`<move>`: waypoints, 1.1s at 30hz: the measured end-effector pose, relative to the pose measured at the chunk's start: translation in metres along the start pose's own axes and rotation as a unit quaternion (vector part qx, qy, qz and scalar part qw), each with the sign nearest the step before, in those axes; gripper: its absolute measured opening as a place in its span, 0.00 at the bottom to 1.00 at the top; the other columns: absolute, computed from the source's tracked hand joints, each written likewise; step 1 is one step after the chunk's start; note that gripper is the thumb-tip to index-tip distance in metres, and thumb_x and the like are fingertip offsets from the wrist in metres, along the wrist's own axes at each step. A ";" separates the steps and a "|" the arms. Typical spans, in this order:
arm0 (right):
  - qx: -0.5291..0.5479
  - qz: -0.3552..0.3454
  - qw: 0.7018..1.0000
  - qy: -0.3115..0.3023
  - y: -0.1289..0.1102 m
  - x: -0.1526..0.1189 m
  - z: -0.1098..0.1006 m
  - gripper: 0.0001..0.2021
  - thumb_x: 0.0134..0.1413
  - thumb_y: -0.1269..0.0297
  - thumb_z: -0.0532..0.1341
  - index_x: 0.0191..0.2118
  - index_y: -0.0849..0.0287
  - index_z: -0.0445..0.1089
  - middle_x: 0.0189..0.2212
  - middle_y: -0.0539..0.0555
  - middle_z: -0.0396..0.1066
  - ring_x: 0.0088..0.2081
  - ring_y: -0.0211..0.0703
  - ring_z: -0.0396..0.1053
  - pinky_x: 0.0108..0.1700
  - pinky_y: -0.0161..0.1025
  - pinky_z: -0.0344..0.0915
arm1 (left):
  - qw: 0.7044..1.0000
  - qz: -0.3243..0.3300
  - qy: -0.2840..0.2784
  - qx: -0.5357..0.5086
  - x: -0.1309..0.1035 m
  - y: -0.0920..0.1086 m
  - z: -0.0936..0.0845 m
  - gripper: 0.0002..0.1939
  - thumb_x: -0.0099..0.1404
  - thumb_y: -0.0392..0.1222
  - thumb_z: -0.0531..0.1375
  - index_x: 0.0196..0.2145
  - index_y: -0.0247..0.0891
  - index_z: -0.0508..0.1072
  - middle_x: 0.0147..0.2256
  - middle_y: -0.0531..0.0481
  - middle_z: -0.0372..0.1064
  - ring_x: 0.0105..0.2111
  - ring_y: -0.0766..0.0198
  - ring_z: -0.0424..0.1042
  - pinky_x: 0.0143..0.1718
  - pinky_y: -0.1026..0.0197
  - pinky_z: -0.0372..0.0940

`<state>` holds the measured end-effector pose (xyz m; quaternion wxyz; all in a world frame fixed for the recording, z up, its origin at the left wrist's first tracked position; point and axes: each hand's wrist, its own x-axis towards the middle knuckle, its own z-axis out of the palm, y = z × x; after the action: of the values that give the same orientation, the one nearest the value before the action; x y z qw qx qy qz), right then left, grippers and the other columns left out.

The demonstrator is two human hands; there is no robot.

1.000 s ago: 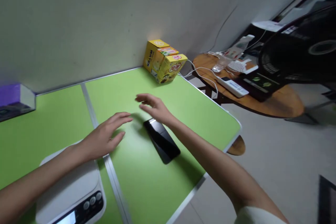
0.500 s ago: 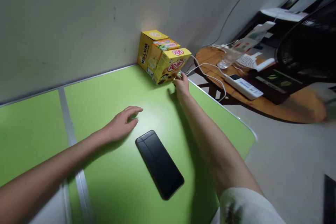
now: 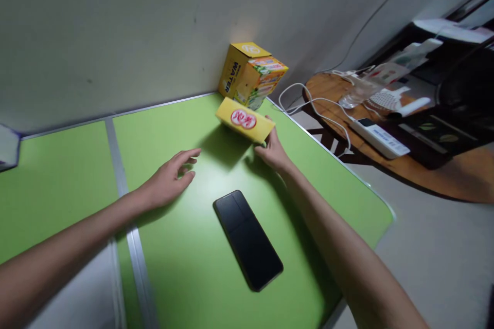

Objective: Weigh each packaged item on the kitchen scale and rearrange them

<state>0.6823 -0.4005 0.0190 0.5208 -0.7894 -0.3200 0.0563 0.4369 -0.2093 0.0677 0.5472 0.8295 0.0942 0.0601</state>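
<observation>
My right hand (image 3: 273,151) grips the right end of a small yellow box (image 3: 244,119) with a red and white logo. The box casts a shadow on the green tabletop and looks lifted off it. My left hand (image 3: 168,179) is open, fingers apart and holding nothing, a little to the left of that box. Between my forearms a black smartphone (image 3: 249,239) lies flat, screen up. Behind the held box, against the wall, stand a yellow box marked WATER (image 3: 230,73) and an orange-yellow carton (image 3: 266,77) beside it.
A round wooden table (image 3: 417,177) stands to the right, carrying a white power strip (image 3: 380,138), a clear bottle (image 3: 353,93) and white cables (image 3: 328,108). A metal seam (image 3: 118,159) crosses the green table. A whitish object (image 3: 8,148) shows at the far left edge.
My right hand has taken hold of the small yellow box and drawn it away from the other boxes toward me, turning its top into view. The camera view has shifted left.
</observation>
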 end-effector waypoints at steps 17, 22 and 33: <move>0.180 -0.075 0.942 -0.272 -0.211 -0.128 0.089 0.18 0.44 0.56 0.71 0.43 0.52 0.74 0.45 0.52 0.77 0.44 0.50 0.76 0.46 0.47 0.76 | 0.982 -0.125 0.138 0.042 -0.201 0.043 -0.104 0.45 0.55 0.45 0.68 0.65 0.60 0.51 0.63 0.47 0.55 0.54 0.44 0.67 0.41 0.47 0.74; 0.151 -0.107 0.898 -0.399 -0.243 -0.168 0.134 0.23 0.50 0.55 0.67 0.52 0.53 0.71 0.51 0.55 0.74 0.53 0.51 0.72 0.55 0.51 0.71 | 0.973 -0.184 0.141 0.024 -0.274 0.034 -0.111 0.26 0.59 0.44 0.65 0.55 0.51 0.68 0.53 0.49 0.70 0.51 0.47 0.71 0.42 0.48 0.75; 0.041 -0.106 0.899 -0.422 -0.228 -0.178 0.129 0.37 0.47 0.49 0.69 0.61 0.50 0.60 0.58 0.59 0.66 0.58 0.58 0.66 0.56 0.55 0.69 | 0.982 -0.152 0.112 0.015 -0.305 -0.002 -0.109 0.42 0.59 0.43 0.65 0.65 0.55 0.51 0.64 0.46 0.57 0.61 0.45 0.61 0.55 0.40 0.66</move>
<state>0.3857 -0.3424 0.1128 0.3718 -0.6307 -0.5893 0.3416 0.1168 -0.1791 0.1102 0.5236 0.8015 0.2810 0.0675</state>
